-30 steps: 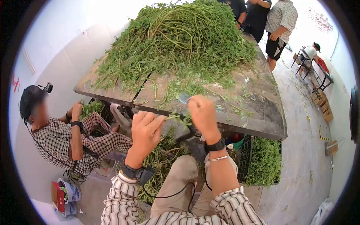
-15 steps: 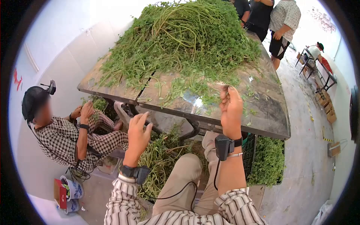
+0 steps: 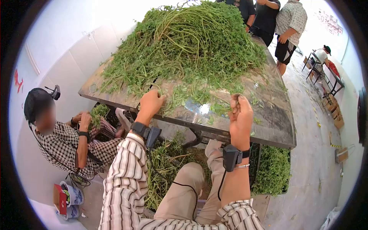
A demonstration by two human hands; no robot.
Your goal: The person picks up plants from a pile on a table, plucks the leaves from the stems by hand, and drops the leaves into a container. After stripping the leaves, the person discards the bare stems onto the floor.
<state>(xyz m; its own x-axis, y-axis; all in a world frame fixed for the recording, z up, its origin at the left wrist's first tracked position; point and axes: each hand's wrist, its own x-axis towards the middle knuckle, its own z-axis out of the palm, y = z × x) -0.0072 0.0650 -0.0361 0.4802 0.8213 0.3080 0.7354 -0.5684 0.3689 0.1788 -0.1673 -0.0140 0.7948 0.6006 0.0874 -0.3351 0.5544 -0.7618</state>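
My left hand (image 3: 152, 103) is at the table's near edge, fingers bent together over loose green stems. What sits between its fingertips is hidden. My right hand (image 3: 240, 115) is raised over the near right part of the table, palm turned inward, fingers curled towards the thumb. A thin leafy sprig (image 3: 221, 109) appears pinched at its fingertips. Beyond both hands, a large heap of leafy green stems (image 3: 191, 42) covers the dark table (image 3: 268, 124). Scattered leaves lie between the hands.
Below the table are more cut stems (image 3: 166, 161) by my legs and a dark crate of greens (image 3: 273, 168) at right. To the left, a seated person (image 3: 76, 142) handles greens. Several people stand behind the table. Cardboard boxes (image 3: 333, 109) line the right wall.
My left hand has moved up and forward from the space before the table to the stems at its edge, its fingers closing. My right hand has shifted slightly right and down.
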